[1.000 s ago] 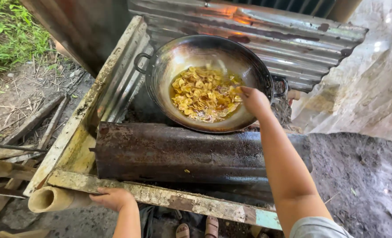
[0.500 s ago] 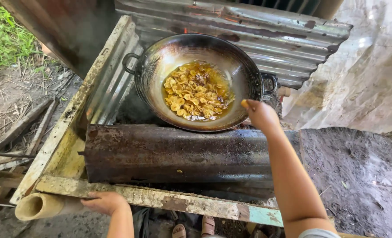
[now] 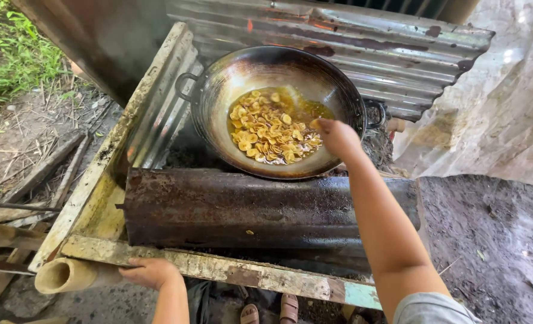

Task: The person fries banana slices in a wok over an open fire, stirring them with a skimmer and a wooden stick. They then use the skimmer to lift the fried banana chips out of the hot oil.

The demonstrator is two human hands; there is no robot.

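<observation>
i see a wide, dark, round metal wok (image 3: 218,90) with two loop handles sitting at the far middle of the scene, on a rough stove framed in pale, weathered wood (image 3: 218,267). in the wok lies a pool of yellow oil with a heap of thin golden fried chips (image 3: 269,127), gathered towards the near right of the pan. a rusty, dark, curved sheet of metal (image 3: 242,207) lies across the stove just near of the wok, and grey corrugated metal sheeting (image 3: 374,45) stands behind it at the far side.

my right hand (image 3: 337,137) reaches over the near right rim of the wok, right beside the chips, with the fingers curled in; i cannot tell whether it pinches anything, since the fingertips are hidden behind the back of the hand. my left hand (image 3: 152,273) rests at the near left, fingers bent loosely over the near edge of the wooden frame, touching it, just beside a pale hollow bamboo tube (image 3: 68,275) that juts out to the left. green grass (image 3: 11,54) shows at the far left.
</observation>
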